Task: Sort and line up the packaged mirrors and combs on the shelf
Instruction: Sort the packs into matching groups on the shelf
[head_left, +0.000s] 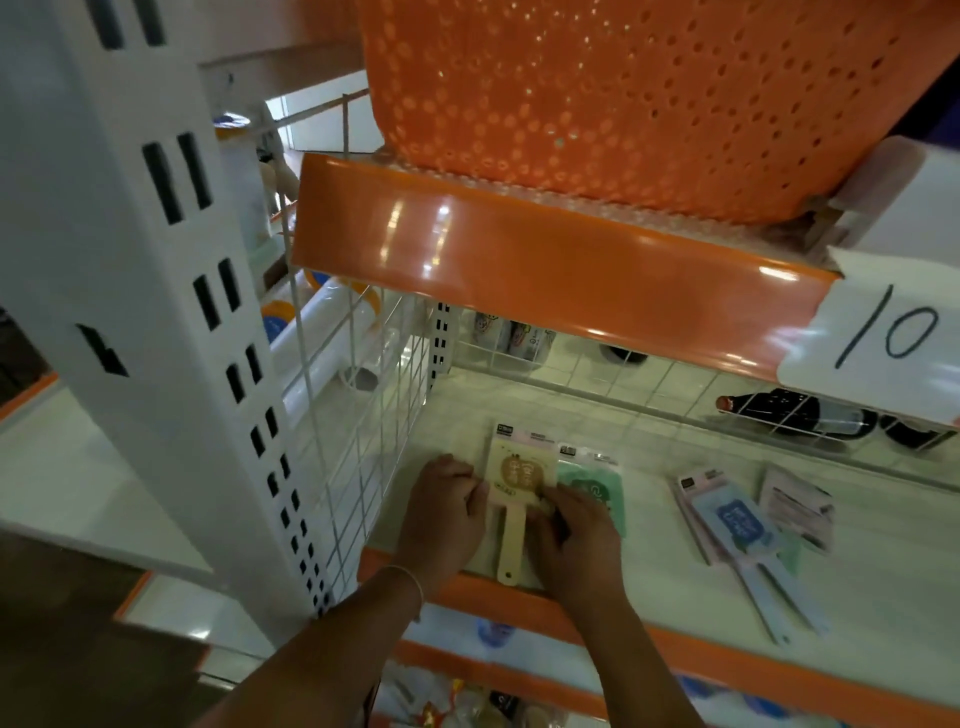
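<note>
Landmark: white wire-grid divider (358, 441) at the left end of the shelf (649, 587); all places below are read from it.
Item in hand: yellow packaged hand mirror (511, 480), flat on the shelf just right of the divider, handle toward the orange front lip (519, 597), header card toward the back.
Left hand (441, 525): fingers curled at the pack's left edge, between the pack and the divider. It appears to pinch that edge; the contact itself is partly hidden by the knuckles.
Right hand (574, 540): fingers bent over the pack's right edge, where the handle meets the head, pressing or pinching it. The thumb is hidden, so I cannot tell which.
Reason for two-sided hold (judgement): squeezing from both edges lets the pack be squared to the divider, starting the row at the end wall.
Green pack (597, 488): next right, touching or slightly under the yellow pack and partly covered by the right hand. Probably second in the row.
Blue packs (743, 530): well right of the divider, several overlapped and skewed, handles splayed over the front lip. Not yet lined up.
Pale pink pack (797, 506): farthest right, tilted, lying just behind the blue packs.
Comb or mirror: blue and pink contents not readable.
Progress (judgement): early; one item being set.
</note>
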